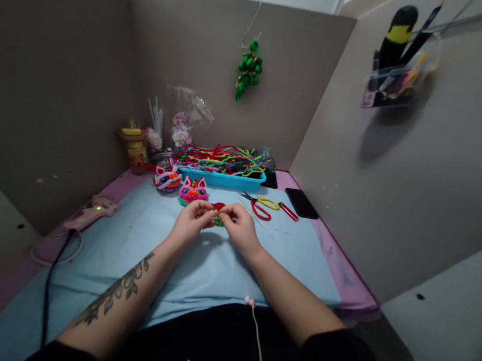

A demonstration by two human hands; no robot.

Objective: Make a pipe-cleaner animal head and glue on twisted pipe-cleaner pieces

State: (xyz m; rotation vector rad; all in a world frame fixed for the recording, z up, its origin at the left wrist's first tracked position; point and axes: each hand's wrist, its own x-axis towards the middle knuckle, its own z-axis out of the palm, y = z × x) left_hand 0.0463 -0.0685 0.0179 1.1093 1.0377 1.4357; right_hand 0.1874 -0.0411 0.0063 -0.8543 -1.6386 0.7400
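Observation:
Close together over the blue cloth (274,259), both hands pinch a small pipe-cleaner craft piece (219,207) with red, orange and green parts. My left hand (191,221) has thumb and forefinger closed on its left side. On the other side, the fingers of my right hand (240,228) are closed on it too. Most of the piece is hidden by the fingers. Just behind my left hand sits a pink pipe-cleaner animal head (194,190) with pointed ears. A second such head (167,178), pink and purple, stands farther left.
A blue tray (222,181) heaped with pipe cleaners stands at the back. Pliers (261,208), red-handled cutters (288,211) and a black phone (302,203) lie to the right. A pink glue gun (92,212) with a cord lies left. Grey panels enclose the table.

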